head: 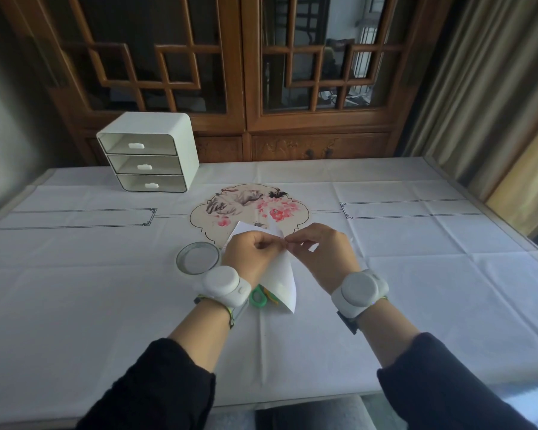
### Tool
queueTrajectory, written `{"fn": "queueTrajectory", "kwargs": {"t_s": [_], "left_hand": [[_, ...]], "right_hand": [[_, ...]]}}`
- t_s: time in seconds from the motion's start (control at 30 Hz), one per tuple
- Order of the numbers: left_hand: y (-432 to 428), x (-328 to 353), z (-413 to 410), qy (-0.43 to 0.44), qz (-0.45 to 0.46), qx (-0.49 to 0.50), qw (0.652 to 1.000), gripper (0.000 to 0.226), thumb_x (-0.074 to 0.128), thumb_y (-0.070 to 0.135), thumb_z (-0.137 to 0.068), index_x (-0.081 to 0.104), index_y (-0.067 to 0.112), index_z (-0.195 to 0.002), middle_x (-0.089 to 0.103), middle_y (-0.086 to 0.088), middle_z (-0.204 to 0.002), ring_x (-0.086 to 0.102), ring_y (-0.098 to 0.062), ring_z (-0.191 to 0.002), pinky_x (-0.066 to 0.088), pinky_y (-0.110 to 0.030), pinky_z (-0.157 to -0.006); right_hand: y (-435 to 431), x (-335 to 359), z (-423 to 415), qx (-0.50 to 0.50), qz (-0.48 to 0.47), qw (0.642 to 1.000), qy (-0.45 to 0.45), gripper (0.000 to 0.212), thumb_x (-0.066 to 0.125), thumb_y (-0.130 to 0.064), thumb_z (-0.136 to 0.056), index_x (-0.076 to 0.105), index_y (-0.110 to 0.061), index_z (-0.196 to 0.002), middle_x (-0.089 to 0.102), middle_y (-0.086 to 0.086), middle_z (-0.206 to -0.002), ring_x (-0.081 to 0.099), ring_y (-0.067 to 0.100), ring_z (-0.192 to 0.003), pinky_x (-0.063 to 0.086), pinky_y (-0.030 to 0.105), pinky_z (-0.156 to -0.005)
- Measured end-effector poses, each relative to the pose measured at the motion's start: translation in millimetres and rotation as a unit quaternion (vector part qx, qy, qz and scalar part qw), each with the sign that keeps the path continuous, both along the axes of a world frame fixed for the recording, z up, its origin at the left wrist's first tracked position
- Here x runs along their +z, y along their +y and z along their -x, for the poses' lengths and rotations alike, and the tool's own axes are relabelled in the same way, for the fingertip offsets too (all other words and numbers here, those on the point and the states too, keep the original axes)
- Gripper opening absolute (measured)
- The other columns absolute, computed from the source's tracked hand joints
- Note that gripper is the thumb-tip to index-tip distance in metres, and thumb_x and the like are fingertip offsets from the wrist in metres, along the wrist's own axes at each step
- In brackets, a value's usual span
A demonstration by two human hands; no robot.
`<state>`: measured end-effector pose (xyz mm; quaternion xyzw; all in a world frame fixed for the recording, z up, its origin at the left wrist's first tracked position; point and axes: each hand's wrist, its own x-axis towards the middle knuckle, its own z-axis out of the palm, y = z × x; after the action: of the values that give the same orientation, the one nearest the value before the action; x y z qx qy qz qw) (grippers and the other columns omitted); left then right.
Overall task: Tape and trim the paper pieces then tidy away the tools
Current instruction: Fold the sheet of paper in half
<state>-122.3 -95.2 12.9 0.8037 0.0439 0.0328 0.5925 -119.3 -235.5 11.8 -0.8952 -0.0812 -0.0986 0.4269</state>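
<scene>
A: Hand states?
B: Left hand [250, 254] grips the white paper piece [281, 279], fingers curled over its upper edge. Right hand [319, 251] pinches the same edge, its fingertips meeting the left's.
A: Paper position?
B: Held between both hands, lower corner hanging toward the wrists (contact with the tablecloth [416, 290]: cannot tell).
A: Tools?
B: Tape roll [198, 257] lies flat just left of the left hand. Green-handled scissors [257, 298] sit by the left wrist, mostly hidden by the paper. White three-drawer unit [149, 153] stands well beyond the left hand.
</scene>
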Motion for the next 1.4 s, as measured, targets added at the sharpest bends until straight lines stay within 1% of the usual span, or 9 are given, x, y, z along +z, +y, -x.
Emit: {"fn": "queueTrajectory", "kwargs": {"t_s": [0.17,0.27,0.33,0.6,0.77,0.93,1.0,1.13,1.4], "left_hand": [[-0.9,-1.3,-0.8,-0.014,-0.029,0.002,0.999,0.011,0.064,0.019,-0.082,0.069,0.024,-0.073,0.064,0.013,-0.069,0.059,-0.005,-0.069,0.038,0.0,-0.054],[-1.0,-2.4,-1.9,-0.013,-0.038,-0.001,0.999,0.009,0.063,0.019,-0.083,0.07,0.02,-0.078,0.066,0.006,-0.074,0.059,-0.01,-0.073,0.041,-0.006,-0.06],[-0.8,-2.2,-1.8,-0.012,-0.041,-0.002,0.999,0.01,0.062,0.018,-0.084,0.072,0.017,-0.082,0.066,0.003,-0.076,0.058,-0.01,-0.072,0.039,-0.004,-0.058],[0.4,-2.2,-0.7,-0.009,-0.045,-0.002,0.999,0.014,0.06,0.016,-0.085,0.074,0.013,-0.085,0.066,0.002,-0.076,0.055,0.013,-0.054,0.036,0.002,-0.052],[1.9,-2.8,-0.7,-0.014,-0.049,-0.001,0.999,0.014,0.062,0.019,-0.085,0.075,0.014,-0.087,0.068,0.002,-0.08,0.059,-0.007,-0.072,0.038,-0.002,-0.056],[3.8,-4.6,-0.6,-0.014,-0.05,-0.016,0.999,0.013,0.064,0.021,-0.085,0.074,0.016,-0.091,0.071,0.002,-0.086,0.062,-0.007,-0.077,0.04,-0.001,-0.06],[3.5,-4.9,0.1,-0.016,-0.051,-0.018,0.998,0.013,0.063,0.02,-0.084,0.074,0.015,-0.091,0.071,0.001,-0.085,0.064,-0.009,-0.079,0.044,-0.007,-0.067],[2.5,-5.1,0.2,-0.022,-0.044,0.001,0.999,0.01,0.065,0.021,-0.082,0.074,0.018,-0.084,0.072,0.001,-0.083,0.067,-0.016,-0.082,0.049,-0.025,-0.077],[3.2,-5.6,-1.0,-0.03,-0.06,0.0,0.998,0.009,0.066,0.022,-0.08,0.074,0.018,-0.083,0.072,0.002,-0.08,0.066,-0.015,-0.079,0.05,-0.024,-0.074]], "right_hand": [[-0.2,0.6,0.7,0.001,-0.008,1.0,0.004,0.011,0.069,-0.016,-0.082,0.077,-0.022,-0.087,0.065,-0.005,-0.085,0.055,0.0,-0.07,0.038,0.001,-0.063],[0.0,1.2,1.0,-0.001,-0.012,1.0,0.006,0.01,0.069,-0.017,-0.082,0.077,-0.021,-0.087,0.066,-0.004,-0.085,0.055,0.001,-0.07,0.038,0.001,-0.062],[0.2,1.3,0.9,-0.001,-0.009,1.0,0.006,0.01,0.069,-0.017,-0.082,0.077,-0.021,-0.087,0.065,-0.005,-0.084,0.055,0.002,-0.07,0.038,0.001,-0.062],[0.1,2.0,2.5,-0.002,-0.011,1.0,0.009,0.009,0.07,-0.019,-0.082,0.077,-0.022,-0.086,0.067,-0.005,-0.085,0.058,0.008,-0.074,0.038,0.0,-0.061],[1.0,3.3,2.6,-0.006,-0.021,1.0,0.014,0.009,0.069,-0.019,-0.081,0.077,-0.021,-0.085,0.069,-0.005,-0.087,0.061,0.009,-0.077,0.04,0.002,-0.064],[-0.4,5.8,2.8,0.0,-0.03,0.999,0.021,0.009,0.07,-0.027,-0.082,0.076,-0.021,-0.081,0.069,-0.005,-0.083,0.06,0.005,-0.073,0.041,0.003,-0.062],[-0.7,5.4,1.3,0.001,-0.024,0.999,0.024,0.009,0.07,-0.027,-0.082,0.076,-0.02,-0.08,0.068,-0.006,-0.082,0.06,0.003,-0.071,0.042,0.004,-0.063],[0.4,5.7,0.3,-0.007,0.028,0.999,0.022,0.009,0.066,-0.023,-0.082,0.074,-0.02,-0.078,0.068,-0.003,-0.084,0.063,0.011,-0.075,0.051,0.025,-0.072],[1.4,6.1,1.3,-0.004,0.039,0.999,0.02,0.007,0.067,-0.023,-0.08,0.072,-0.023,-0.076,0.067,-0.005,-0.083,0.062,0.011,-0.074,0.052,0.027,-0.072]]}}
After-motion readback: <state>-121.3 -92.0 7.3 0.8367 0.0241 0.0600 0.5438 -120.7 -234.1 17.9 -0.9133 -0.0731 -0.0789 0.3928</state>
